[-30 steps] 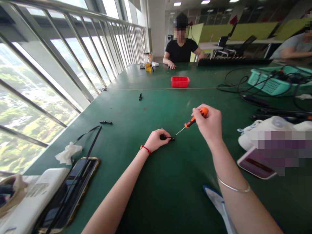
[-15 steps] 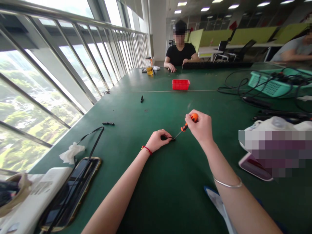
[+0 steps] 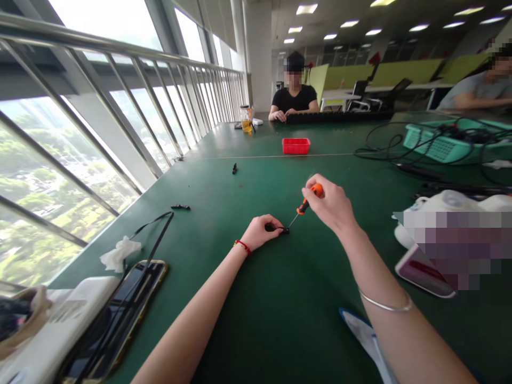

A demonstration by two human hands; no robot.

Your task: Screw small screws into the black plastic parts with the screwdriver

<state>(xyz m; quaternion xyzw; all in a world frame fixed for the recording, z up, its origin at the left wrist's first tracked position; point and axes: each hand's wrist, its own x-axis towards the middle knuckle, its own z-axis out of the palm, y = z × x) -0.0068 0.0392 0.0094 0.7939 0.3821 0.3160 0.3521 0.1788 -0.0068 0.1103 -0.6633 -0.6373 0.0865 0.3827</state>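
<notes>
My left hand (image 3: 263, 233) is closed on a small black part (image 3: 285, 230) and keeps it down on the green table (image 3: 248, 298). Much of that part is hidden by the fingers. An orange and black screwdriver (image 3: 304, 205) is gripped by its handle in my right hand (image 3: 330, 201). Its shaft slants down to the left, and the tip meets the black part beside my left fingertips. Two similar small black pieces, one (image 3: 181, 207) to the left and one (image 3: 234, 169) farther back, lie on the table.
A red tray (image 3: 296, 146) stands farther back. At the right are a teal basket (image 3: 434, 145) with black cables and a white bundle (image 3: 452, 201). A phone (image 3: 132, 314) and a white power strip (image 3: 86, 309) lie at left. Across the table sits a person (image 3: 294, 96).
The view has tilted up slightly. My right hand has turned a little on the screwdriver handle, while the tip stays at the black part. The person opposite has drawn their hands together.
</notes>
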